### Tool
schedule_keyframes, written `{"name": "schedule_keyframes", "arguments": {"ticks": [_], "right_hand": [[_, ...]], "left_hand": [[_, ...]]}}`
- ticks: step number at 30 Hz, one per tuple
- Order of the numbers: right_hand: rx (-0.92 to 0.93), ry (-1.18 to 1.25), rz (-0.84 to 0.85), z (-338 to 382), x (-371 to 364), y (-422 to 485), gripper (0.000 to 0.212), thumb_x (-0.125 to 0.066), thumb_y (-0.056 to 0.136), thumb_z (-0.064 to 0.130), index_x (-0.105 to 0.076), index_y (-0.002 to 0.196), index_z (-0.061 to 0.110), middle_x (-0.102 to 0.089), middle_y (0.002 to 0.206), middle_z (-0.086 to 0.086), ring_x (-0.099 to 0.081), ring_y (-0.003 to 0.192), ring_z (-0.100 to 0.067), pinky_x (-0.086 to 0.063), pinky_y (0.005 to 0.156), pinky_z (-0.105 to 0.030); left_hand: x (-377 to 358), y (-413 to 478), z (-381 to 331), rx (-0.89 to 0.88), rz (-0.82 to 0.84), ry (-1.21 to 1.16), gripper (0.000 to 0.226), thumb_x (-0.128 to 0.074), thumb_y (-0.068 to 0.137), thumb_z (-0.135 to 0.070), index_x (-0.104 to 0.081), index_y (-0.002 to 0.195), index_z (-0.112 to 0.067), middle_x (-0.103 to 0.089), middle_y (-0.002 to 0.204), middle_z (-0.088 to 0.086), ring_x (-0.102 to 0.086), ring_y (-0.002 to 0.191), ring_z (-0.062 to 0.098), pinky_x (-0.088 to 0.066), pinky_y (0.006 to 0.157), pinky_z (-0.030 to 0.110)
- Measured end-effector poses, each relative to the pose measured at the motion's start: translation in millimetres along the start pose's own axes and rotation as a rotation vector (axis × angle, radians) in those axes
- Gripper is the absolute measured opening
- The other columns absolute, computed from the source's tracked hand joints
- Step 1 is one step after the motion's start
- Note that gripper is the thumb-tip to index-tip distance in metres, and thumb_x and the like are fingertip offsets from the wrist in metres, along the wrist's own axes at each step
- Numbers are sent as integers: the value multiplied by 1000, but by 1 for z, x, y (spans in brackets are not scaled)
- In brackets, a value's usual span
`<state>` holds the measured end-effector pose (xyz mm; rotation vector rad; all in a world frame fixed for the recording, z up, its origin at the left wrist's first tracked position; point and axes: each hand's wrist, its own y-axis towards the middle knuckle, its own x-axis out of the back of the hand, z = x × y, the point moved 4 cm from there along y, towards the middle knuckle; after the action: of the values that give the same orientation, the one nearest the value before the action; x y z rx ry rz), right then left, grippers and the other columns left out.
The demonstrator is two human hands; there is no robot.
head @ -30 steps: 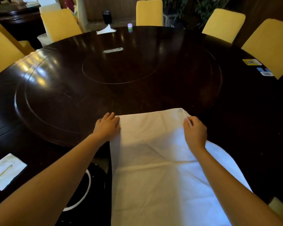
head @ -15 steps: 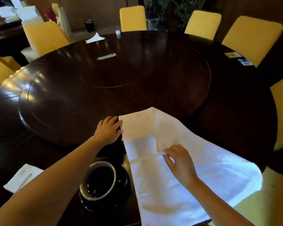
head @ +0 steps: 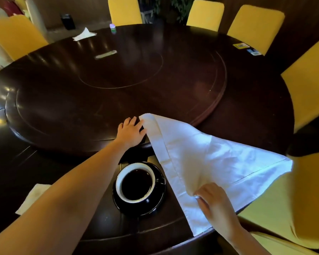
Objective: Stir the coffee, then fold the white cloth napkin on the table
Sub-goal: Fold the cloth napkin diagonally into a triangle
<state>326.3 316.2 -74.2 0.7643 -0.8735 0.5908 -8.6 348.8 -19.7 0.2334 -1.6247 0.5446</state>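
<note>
while the left hand point(head: 130, 132) lies flat at the middle of the frame, its fingers point(head: 131, 121) straight and slightly apart on the dark round wooden table point(head: 118, 80) and its thumb side touching the far corner of the white cloth napkin point(head: 201, 159), the right hand point(head: 215, 205) at lower right has its fingers point(head: 203, 201) clamped on a bunched part of the cloth and holds it raised off the table. the napkin runs from that far corner down to the pinch, draped like a tent, with one corner hanging past the table's edge at the right over a yellow upholstered chair point(head: 284, 199). just beside its hemmed left edge stands the black coffee cup point(head: 136, 183) with a white inside, full of dark coffee, on a glossy black saucer point(head: 151, 208). no spoon shows in the cup, so i cannot tell whether the stirring is done. with both hands on the cloth, i judge the work to be in its folding half. the fold looks barely begun: no doubled layer lies flat yet, and the lifted part has to be carried over, laid down and smoothed.
</note>
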Motion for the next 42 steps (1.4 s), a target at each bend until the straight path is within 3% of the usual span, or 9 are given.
{"name": "schedule_keyframes", "arguments": {"ticks": [17, 24, 28, 32, 38, 42], "right_hand": [[21, -130, -54, 42, 7, -64, 15, -54, 83, 16, -68, 87, 18, -63, 81, 1, -46, 81, -14, -33, 77, -23], [35, -164, -120, 58, 3, -70, 19, -52, 86, 21, -71, 87, 18, -65, 79, 1, -46, 81, -14, -36, 79, -26], [59, -185, -119, 66, 1, -68, 31, -41, 96, 28, -70, 88, 20, -64, 78, 3, -48, 81, -14, -38, 80, -26], [86, -196, -71, 68, -6, -72, 13, -56, 87, 27, -68, 91, 23, -64, 79, 5, -55, 78, -15, -41, 81, -28], [45, -192, -86, 76, -6, -67, 18, -54, 86, 27, -71, 89, 23, -64, 78, 5, -52, 79, -14, -39, 81, -28], [59, -202, -42, 85, -11, -64, 15, -56, 84, 27, -70, 89, 23, -64, 78, 6, -55, 77, -14, -47, 76, -29]], "left_hand": [[-6, 3, 4, -10, -47, -8, 63, -26, 95, -54, -18, 148, -21, -9, 158, 4, -4, 144, 29, -15, 114, 48], [-1, 4, 4, -27, -141, -102, 63, -41, 92, -50, -29, 144, -15, -23, 155, 7, -14, 142, 29, -20, 111, 49], [-1, 5, 7, -32, -181, -177, 62, -49, 89, -48, -37, 140, -15, -32, 151, 6, -22, 139, 31, -28, 108, 49], [-1, 7, 10, -28, -149, -162, 62, -49, 89, -49, -35, 141, -17, -31, 152, 5, -21, 139, 32, -28, 107, 49], [-1, 6, 9, -16, -146, -183, 61, -49, 90, -49, -36, 142, -19, -30, 152, 5, -20, 138, 33, -26, 107, 48], [0, 5, 8, -13, -138, -189, 61, -48, 90, -49, -35, 142, -20, -29, 152, 5, -20, 138, 33, -26, 107, 48]]}}
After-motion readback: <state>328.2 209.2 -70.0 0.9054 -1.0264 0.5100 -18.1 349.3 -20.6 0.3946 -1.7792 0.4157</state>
